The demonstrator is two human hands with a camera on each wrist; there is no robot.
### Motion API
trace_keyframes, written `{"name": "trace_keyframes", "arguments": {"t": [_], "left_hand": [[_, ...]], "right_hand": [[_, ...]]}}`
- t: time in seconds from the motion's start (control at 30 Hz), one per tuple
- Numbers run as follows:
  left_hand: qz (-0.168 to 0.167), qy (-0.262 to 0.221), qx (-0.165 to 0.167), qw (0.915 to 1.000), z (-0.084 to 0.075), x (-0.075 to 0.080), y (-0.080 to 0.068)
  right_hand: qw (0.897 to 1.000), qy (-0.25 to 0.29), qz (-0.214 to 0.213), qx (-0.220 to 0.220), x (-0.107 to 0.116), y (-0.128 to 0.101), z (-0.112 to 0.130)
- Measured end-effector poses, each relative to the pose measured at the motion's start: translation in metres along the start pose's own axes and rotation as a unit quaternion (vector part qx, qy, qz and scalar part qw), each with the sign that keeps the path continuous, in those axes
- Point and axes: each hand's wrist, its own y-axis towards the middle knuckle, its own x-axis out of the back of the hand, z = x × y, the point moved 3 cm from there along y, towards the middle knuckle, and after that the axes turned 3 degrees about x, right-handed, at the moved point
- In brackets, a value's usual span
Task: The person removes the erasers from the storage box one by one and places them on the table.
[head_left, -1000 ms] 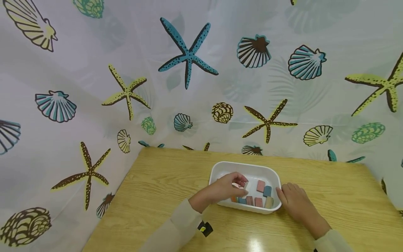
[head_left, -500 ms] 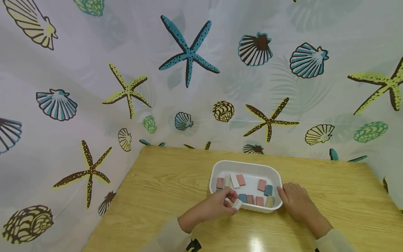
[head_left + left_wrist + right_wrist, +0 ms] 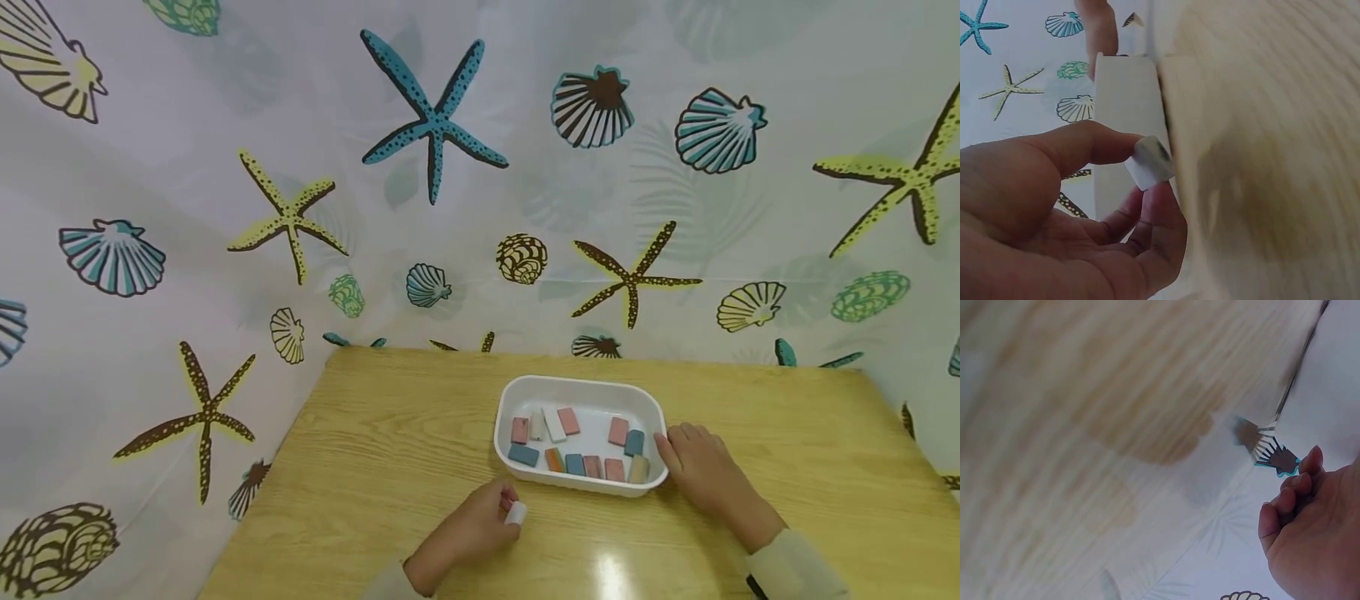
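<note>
Block — pinched in the left hand — had come clear of the tray, so one was out; right hand, relaxed, touched its end.

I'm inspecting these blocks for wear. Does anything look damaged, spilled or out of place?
The white block pinched in the left hand shows a dark patch on one end, odd against its pale sides; stain or shadow, I cannot tell. Nothing looks spilled; the tray sits upright on the table.

Left hand partly hides the white block; head view crops right sleeve
</note>
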Motion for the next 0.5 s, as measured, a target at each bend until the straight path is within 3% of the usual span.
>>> {"name": "trace_keyframes", "arguments": {"t": [0.17, 0.27, 0.37, 0.5], "left_hand": [[-0.028, 0.000, 0.002, 0.9996, 0.006, -0.022, 0.014], [-0.050, 0.023, 0.007, 0.9985, 0.008, -0.029, 0.020], [-0.075, 0.058, 0.015, 0.9954, 0.012, -0.026, 0.020], [-0.100, 0.104, 0.034, 0.9889, 0.021, -0.007, 0.009]], "right_hand": [[1.000, -0.013, -0.001, -0.016, 0.017, -0.016, -0.020], [1.000, -0.019, -0.008, -0.016, 0.021, -0.020, -0.026], [1.000, -0.020, -0.014, -0.010, 0.017, -0.017, -0.021], [0.999, -0.011, -0.027, -0.013, 0.000, -0.004, -0.001]]}}
